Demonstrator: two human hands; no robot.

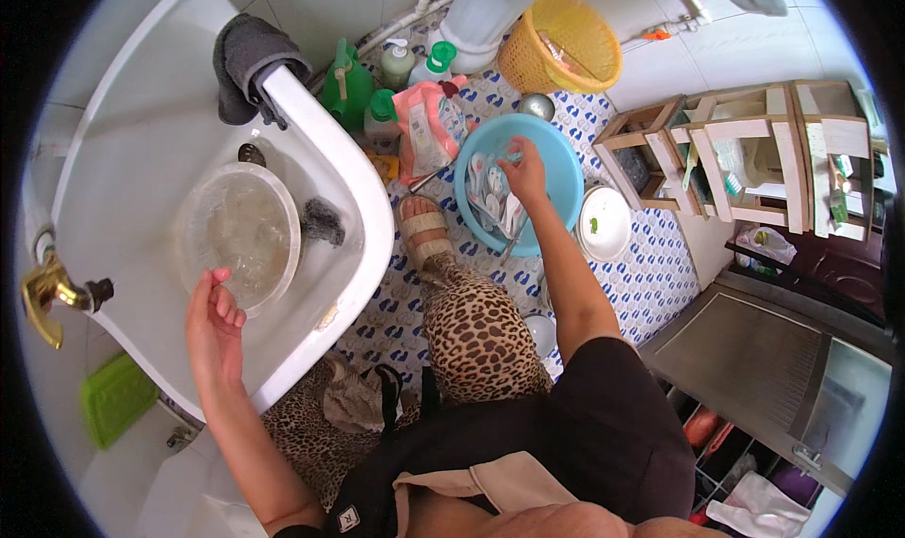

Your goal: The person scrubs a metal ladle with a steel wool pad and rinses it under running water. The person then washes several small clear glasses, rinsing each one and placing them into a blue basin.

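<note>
My left hand (218, 326) is raised by the near rim of a translucent plastic basin (283, 216) of cloudy water, standing in a white tub (141, 206). Its fingers are loosely curled and hold nothing. Over a light-blue plastic basin (558, 202) on the floor, my right hand (527, 174) has thumb and fingertips around a small clear item (510, 154), too small to identify. Several white spoons (488, 181) lie in the blue basin, below and left of that hand. A thin metal utensil (510, 247) leans over its near rim.
A dark grey towel (251, 64) drapes over the tub's rim, and a brass tap (60, 291) juts in at left. Bottles (396, 64), a pink bag (428, 128) and a yellow basket (558, 43) stand behind the blue basin. White bowls (605, 223) sit right of it, near wooden shelves (742, 156).
</note>
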